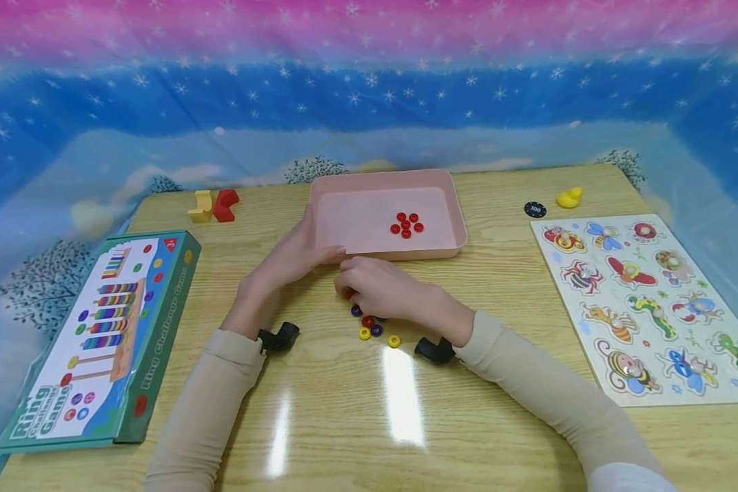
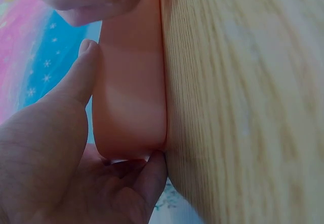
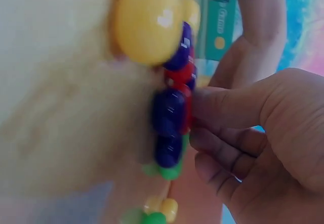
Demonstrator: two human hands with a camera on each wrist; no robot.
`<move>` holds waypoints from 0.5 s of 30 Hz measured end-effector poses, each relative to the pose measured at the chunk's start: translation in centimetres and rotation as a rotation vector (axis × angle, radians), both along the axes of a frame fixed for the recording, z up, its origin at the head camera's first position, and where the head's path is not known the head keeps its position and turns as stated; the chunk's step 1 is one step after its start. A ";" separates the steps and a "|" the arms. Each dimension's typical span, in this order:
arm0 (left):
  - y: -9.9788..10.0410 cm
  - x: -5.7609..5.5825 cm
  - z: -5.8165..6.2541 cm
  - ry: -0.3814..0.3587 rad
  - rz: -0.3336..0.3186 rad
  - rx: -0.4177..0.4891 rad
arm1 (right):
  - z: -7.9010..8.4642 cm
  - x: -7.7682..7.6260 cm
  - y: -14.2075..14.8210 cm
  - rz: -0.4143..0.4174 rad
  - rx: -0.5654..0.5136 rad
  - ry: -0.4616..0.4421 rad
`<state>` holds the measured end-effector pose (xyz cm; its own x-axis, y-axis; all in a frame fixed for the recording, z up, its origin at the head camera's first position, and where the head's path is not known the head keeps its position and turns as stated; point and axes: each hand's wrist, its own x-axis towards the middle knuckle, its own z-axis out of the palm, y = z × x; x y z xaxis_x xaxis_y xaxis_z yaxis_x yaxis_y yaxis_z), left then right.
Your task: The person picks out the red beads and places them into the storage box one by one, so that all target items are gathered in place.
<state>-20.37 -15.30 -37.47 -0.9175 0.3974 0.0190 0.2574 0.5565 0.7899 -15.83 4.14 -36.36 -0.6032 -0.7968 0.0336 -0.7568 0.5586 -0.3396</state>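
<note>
A pink tray (image 1: 400, 255) stands on the table with several red rings (image 1: 406, 224) grouped inside it. My left hand (image 1: 289, 256) grips its near left corner, the thumb along the front wall and the fingers round the side, as the left wrist view shows. Just in front of the tray, my right hand (image 1: 381, 287) reaches down into loose rings, its thumb and fingertips pinching a red ring (image 3: 187, 113). Purple rings (image 3: 168, 112) and a large-looking yellow ring (image 3: 149, 21) lie close by. Part of the pile is hidden under the right hand.
At the left lies a Ring Challenge Game box (image 1: 104, 335), with yellow (image 1: 201, 207) and red blocks (image 1: 225, 206) behind it. On the right are an insect puzzle board (image 1: 652, 307), a black chip (image 1: 535, 209) and a yellow duck (image 1: 568, 197). A snowflake cloth (image 1: 369, 89) surrounds the table.
</note>
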 end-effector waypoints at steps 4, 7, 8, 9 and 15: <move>0.0 0.1 0.0 -0.001 0.003 0.015 | 1.1 -0.3 0.8 -0.037 -0.044 -0.054; 0.0 0.1 0.0 -0.011 0.022 -0.018 | 2.3 -0.9 1.9 -0.068 -0.085 -0.092; 0.0 0.1 0.0 -0.019 0.032 -0.037 | 2.6 -1.3 2.3 -0.078 -0.097 -0.094; 0.0 0.2 0.0 -0.027 0.042 -0.055 | 2.9 -1.6 2.8 -0.091 -0.114 -0.096; 0.0 0.2 0.1 -0.061 0.090 -0.140 | 3.3 -4.7 6.1 -0.227 -0.213 -0.065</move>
<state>-20.18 -15.30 -37.38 -0.9473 0.3083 -0.0872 0.1558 0.6809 0.7156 -20.53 10.29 -33.06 -0.7710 -0.6211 0.1411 -0.5941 0.6215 -0.5106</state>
